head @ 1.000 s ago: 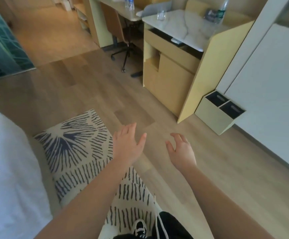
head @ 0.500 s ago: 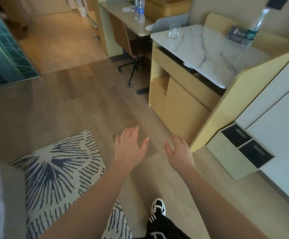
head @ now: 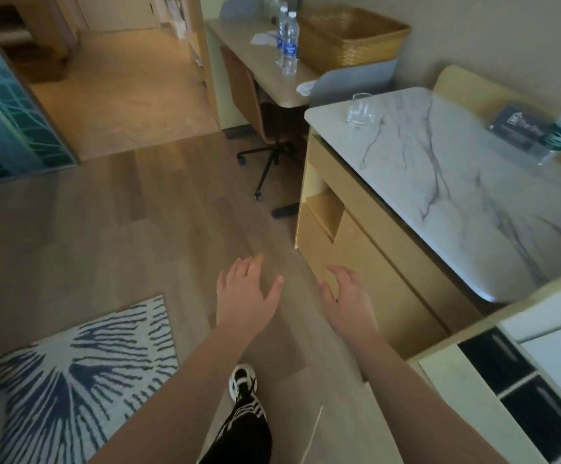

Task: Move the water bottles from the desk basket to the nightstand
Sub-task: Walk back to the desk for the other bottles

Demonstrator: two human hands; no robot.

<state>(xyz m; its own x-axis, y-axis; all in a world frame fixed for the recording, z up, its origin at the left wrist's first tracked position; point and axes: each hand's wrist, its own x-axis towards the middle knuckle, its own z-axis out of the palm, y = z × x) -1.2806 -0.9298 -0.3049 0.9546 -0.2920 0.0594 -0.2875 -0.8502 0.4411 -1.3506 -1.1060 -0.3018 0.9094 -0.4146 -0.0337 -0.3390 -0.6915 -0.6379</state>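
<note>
Though woven, rigid basket (head: 349, 38) (rectangular)

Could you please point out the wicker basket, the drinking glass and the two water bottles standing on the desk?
Wicker basket (head: 356, 45), head view, on its woven front wall.
Drinking glass (head: 359, 108), head view, on its clear side.
Water bottles (head: 289, 45), head view, on the nearer bottle's label.

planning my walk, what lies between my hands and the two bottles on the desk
In the head view, bare wood floor and the swivel chair lie between the hands and the bottles.
</note>
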